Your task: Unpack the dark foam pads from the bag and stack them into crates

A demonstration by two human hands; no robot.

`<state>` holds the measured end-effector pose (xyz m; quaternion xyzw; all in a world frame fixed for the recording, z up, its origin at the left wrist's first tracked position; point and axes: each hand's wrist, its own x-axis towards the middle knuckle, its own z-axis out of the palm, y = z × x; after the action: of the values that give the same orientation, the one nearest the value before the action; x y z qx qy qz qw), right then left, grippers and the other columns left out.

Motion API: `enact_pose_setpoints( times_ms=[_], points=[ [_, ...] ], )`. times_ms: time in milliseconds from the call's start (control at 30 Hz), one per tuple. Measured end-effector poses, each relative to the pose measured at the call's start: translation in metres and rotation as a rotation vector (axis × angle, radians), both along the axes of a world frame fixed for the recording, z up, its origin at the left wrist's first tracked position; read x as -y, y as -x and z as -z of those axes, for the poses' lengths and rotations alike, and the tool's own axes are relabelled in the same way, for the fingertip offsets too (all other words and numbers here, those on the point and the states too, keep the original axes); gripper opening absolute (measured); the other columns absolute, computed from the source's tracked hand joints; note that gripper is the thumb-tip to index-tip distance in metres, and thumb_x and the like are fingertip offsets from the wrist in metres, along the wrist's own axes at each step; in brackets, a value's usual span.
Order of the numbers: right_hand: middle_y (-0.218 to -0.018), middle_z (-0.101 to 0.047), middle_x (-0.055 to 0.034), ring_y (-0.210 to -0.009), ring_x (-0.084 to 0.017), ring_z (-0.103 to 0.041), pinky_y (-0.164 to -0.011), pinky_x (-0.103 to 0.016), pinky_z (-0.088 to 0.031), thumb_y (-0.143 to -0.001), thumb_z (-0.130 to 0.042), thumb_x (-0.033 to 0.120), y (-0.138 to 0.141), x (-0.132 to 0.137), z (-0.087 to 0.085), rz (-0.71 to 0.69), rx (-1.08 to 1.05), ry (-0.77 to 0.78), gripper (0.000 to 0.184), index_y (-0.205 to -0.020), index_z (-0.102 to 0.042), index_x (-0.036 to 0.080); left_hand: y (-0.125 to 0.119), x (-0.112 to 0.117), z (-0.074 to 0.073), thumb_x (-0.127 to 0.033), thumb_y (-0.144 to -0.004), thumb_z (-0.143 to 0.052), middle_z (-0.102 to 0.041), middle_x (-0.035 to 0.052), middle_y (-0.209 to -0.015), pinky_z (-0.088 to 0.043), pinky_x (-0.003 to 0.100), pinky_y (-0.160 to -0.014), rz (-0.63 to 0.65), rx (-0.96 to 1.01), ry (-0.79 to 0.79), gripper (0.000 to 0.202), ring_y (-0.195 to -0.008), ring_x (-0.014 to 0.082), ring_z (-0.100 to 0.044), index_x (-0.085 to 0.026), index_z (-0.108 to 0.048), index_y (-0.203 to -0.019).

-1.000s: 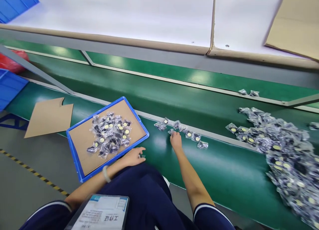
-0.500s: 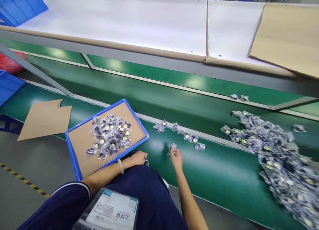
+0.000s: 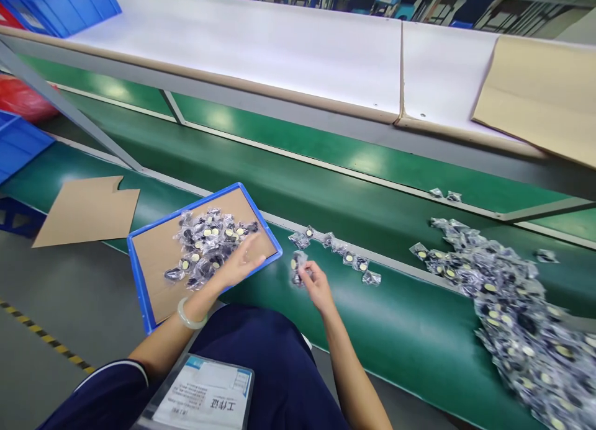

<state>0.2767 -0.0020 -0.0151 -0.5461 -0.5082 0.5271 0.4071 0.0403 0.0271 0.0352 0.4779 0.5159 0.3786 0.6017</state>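
Nearest, a clear-sleeved badge [image 3: 205, 393] lies against the person's dark clothing; a pale bracelet [image 3: 190, 315] rings the left wrist. The right hand [image 3: 317, 287] is narrowed to a pinch, thumb and fingertips closed on the edge of a clear plastic packet [image 3: 298, 267], which it holds above the green bench [image 3: 386, 331], just right of the blue tray [image 3: 141, 293]; a pale disc and something dark show through the plastic. The left hand [image 3: 242, 262] reaches over the tray's right-hand part, fingers extended and loosely parted, no grip visible; its fingertips are blurred and close to the packets there, so whether they touch one cannot be told.

The tray sits aslant on the bench, its floor covered by a cardboard liner [image 3: 151, 256], with a pile of similar packets [image 3: 205, 247] in the middle; beyond the right hand, a loose row of packets [image 3: 349, 258] follows a pale rail [image 3: 405, 270]; well to the right spreads a much larger heap [image 3: 516, 318], while a cut cardboard sheet [image 3: 88, 210] lies left of the tray. Farther off, two packets [image 3: 454, 196] rest by another rail; above stretches a white shelf [image 3: 256, 51], bearing a blue bin [image 3: 69, 8] at left and brown cardboard [image 3: 540, 95] at right.
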Motion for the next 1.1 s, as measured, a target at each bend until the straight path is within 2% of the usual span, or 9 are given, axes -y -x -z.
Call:
enact_pose_setpoints(
  times_ms=[167, 300, 400, 467, 567, 633, 733, 900, 1100],
  points=[
    [-0.104, -0.063, -0.0057, -0.093, -0.019, -0.059, -0.082, -0.033, -0.049, -0.088, -0.051, 0.043, 0.031, 0.006, -0.026, -0.38, 0.214, -0.27, 0.023, -0.094, -0.062, 0.024, -0.044, 0.024, 0.03, -0.042, -0.083, -0.059, -0.066, 0.0046, -0.087, -0.05, 0.026, -0.058, 0.054, 0.506, 0.529, 0.034, -0.069, 0.0155, -0.06, -0.023, -0.062, -0.111],
    [-0.105, -0.063, -0.0063, -0.092, -0.018, -0.06, -0.081, -0.032, -0.049, -0.092, -0.042, 0.04, 0.006, -0.027, -0.003, -0.148, 0.358, -0.226, 0.028, -0.105, -0.061, 0.024, -0.027, 0.01, 0.023, -0.031, -0.078, -0.065, -0.066, 0.005, -0.081, -0.04, 0.019, -0.044, -0.098, 0.496, 0.476, 0.023, -0.06, 0.0122, -0.057, -0.016, -0.065, -0.095],
    [-0.12, -0.058, -0.0116, -0.106, -0.023, -0.057, -0.092, -0.037, -0.046, -0.089, -0.047, 0.038, -0.026, -0.074, 0.031, -0.064, 0.715, -0.049, 0.038, -0.122, -0.054, 0.02, 0.003, -0.011, 0.006, -0.033, -0.072, -0.073, -0.066, 0.0055, -0.096, -0.047, 0.022, -0.055, -0.269, 0.176, 0.222, 0.031, -0.079, 0.0179, -0.061, -0.019, -0.066, -0.098],
    [-0.139, -0.044, -0.0167, -0.124, -0.029, -0.046, -0.1, -0.04, -0.039, -0.084, -0.056, 0.037, -0.042, -0.109, 0.052, -0.154, 0.983, 0.098, 0.059, -0.138, -0.04, 0.017, 0.019, -0.023, -0.003, -0.034, -0.065, -0.079, -0.063, 0.0059, -0.114, -0.05, 0.03, -0.08, -0.339, -0.139, 0.041, 0.045, -0.107, 0.0262, -0.057, -0.023, -0.065, -0.106],
    [-0.155, -0.016, -0.0175, -0.14, -0.034, -0.02, -0.107, -0.046, -0.032, -0.075, -0.07, 0.034, -0.053, -0.157, 0.073, -0.302, 1.196, 0.231, 0.092, -0.149, -0.018, 0.019, 0.029, -0.035, -0.011, -0.033, -0.063, -0.08, -0.049, 0.0075, -0.138, -0.027, 0.042, -0.111, -0.379, -0.484, -0.171, 0.062, -0.133, 0.0316, -0.035, -0.026, -0.059, -0.12],
    [-0.156, -0.008, -0.0165, -0.142, -0.036, -0.011, -0.107, -0.053, -0.029, -0.068, -0.076, 0.031, -0.057, -0.182, 0.082, -0.339, 1.212, 0.249, 0.103, -0.15, -0.015, 0.023, 0.026, -0.04, -0.014, -0.034, -0.068, -0.076, -0.044, 0.0083, -0.142, -0.02, 0.044, -0.115, -0.375, -0.55, -0.228, 0.058, -0.136, 0.031, -0.032, -0.026, -0.057, -0.123],
    [-0.155, -0.014, -0.0173, -0.142, -0.037, -0.011, -0.107, -0.056, -0.026, -0.062, -0.079, 0.026, -0.065, -0.202, 0.093, -0.357, 1.19, 0.248, 0.105, -0.148, -0.02, 0.023, 0.014, -0.046, -0.015, -0.037, -0.069, -0.075, -0.048, 0.0083, -0.138, -0.034, 0.042, -0.107, -0.357, -0.496, -0.183, 0.048, -0.133, 0.0321, -0.036, -0.027, -0.063, -0.114],
    [-0.139, -0.041, -0.0163, -0.131, -0.028, -0.033, -0.106, -0.042, -0.031, -0.077, -0.061, 0.016, -0.093, -0.192, 0.112, -0.286, 1.098, 0.193, 0.066, -0.139, -0.038, 0.019, -0.016, -0.059, -0.01, -0.04, -0.073, -0.071, -0.05, 0.0084, -0.134, -0.05, 0.034, -0.087, -0.299, -0.423, -0.12, 0.038, -0.128, 0.0315, -0.042, -0.027, -0.066, -0.108],
    [-0.111, -0.056, -0.0168, -0.102, -0.023, -0.056, -0.089, -0.033, -0.044, -0.085, -0.037, 0.011, -0.11, -0.135, 0.114, 0.001, 0.948, 0.215, 0.037, -0.119, -0.053, 0.011, -0.082, -0.072, 0.021, -0.034, -0.072, -0.074, -0.059, 0.0082, -0.121, -0.04, 0.035, -0.1, -0.072, -0.163, 0.009, 0.03, -0.123, 0.028, -0.048, -0.024, -0.069, -0.1]
  ],
)
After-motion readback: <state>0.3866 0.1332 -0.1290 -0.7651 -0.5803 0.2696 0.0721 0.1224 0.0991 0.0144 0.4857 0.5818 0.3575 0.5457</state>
